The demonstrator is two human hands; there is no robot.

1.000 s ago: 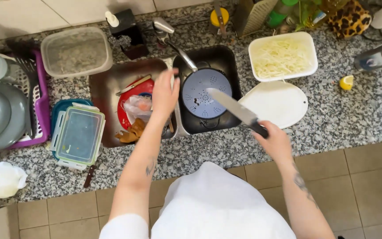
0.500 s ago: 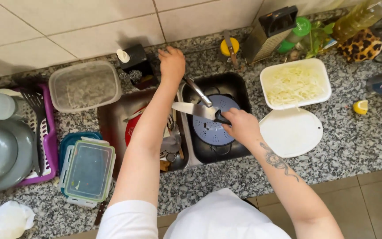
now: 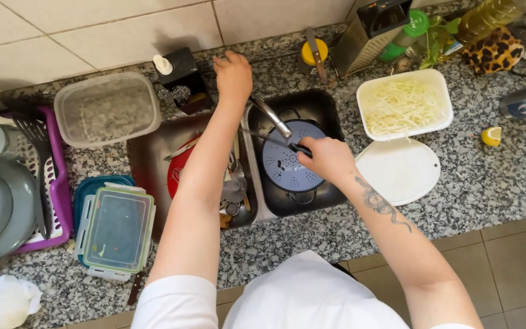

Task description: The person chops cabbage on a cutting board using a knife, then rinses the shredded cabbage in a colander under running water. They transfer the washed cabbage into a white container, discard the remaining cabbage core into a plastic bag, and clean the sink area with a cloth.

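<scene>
Right hand point(image 3: 327, 159) grips knife point(image 3: 269, 139) over sink point(image 3: 330, 103)

At the worktop's back edge the left hand point(image 3: 232, 76) rests behind the tap point(image 3: 271, 116); the right hand point(image 3: 327, 159) grips a knife point(image 3: 275, 141) over the blue colander point(image 3: 290, 159) in the sink point(image 3: 330, 201).

I count two hands: left point(image 3: 234, 76), right point(image 3: 327, 159). One knife point(image 3: 275, 141), one colander point(image 3: 290, 159), one faucet point(image 3: 270, 114), two sink basins point(image 3: 153, 158). On the surface point(image 3: 506, 176): one white tray of shredded food point(image 3: 404, 105), one white board point(image 3: 398, 170), one grater point(image 3: 369, 33), one lemon piece point(image 3: 490, 136), two lidded containers, clear point(image 3: 106, 109) and teal-rimmed point(image 3: 118, 230), and one purple rack point(image 3: 56, 183).
</scene>
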